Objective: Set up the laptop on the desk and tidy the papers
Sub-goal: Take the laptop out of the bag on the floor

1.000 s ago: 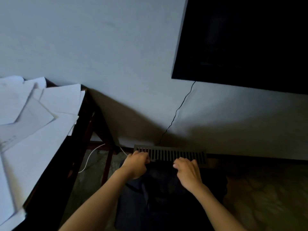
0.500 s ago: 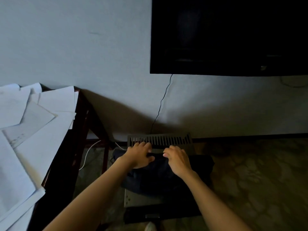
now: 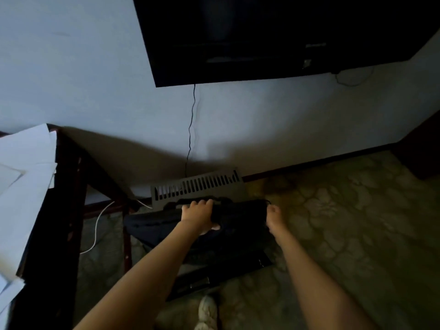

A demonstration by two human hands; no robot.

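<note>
Dim room, pale wall [image 3: 71,67], with a dark television [image 3: 262,32] mounted on it and a thin black cable [image 3: 190,129] hanging down from it. At far left I see the dark desk [image 3: 64,210], with the white papers [image 3: 26,163] lying on it in loose, overlapping sheets. On the patterned floor [image 3: 345,222] beside the desk is a dark bag [image 3: 238,220], with a slatted grey panel [image 3: 197,186] just behind it. My left hand [image 3: 198,216] grips the bag's upper edge, fingers over, thumb beneath. My right hand [image 3: 273,217] is apart from it, fingers curled on the bag's right end. I cannot make out the laptop itself. A white cord [image 3: 96,225] trails under the desk.
</note>
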